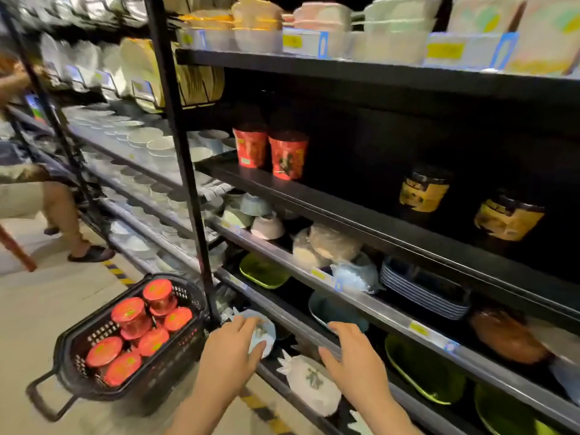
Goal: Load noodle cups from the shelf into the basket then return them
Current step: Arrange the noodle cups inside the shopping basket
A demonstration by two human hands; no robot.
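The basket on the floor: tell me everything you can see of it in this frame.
The basket is dark perforated plastic, with a loop handle sticking out at its lower left end. It sits on the pale floor beside the black shelf upright, left of both hands, and neither hand touches it. Inside are about seven red-lidded noodle cups, some stacked on others.

text: none legible | shelf price tags [445, 51]: blurred | red noodle cups [288, 155]: print unreadable

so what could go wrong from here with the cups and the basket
1. The red noodle cups are piled loosely in the black basket, some tilted; one could topple out if it is jostled.
2. Both hands, left and right, hover empty near the wrapped bowls on the low shelf, which could be knocked.
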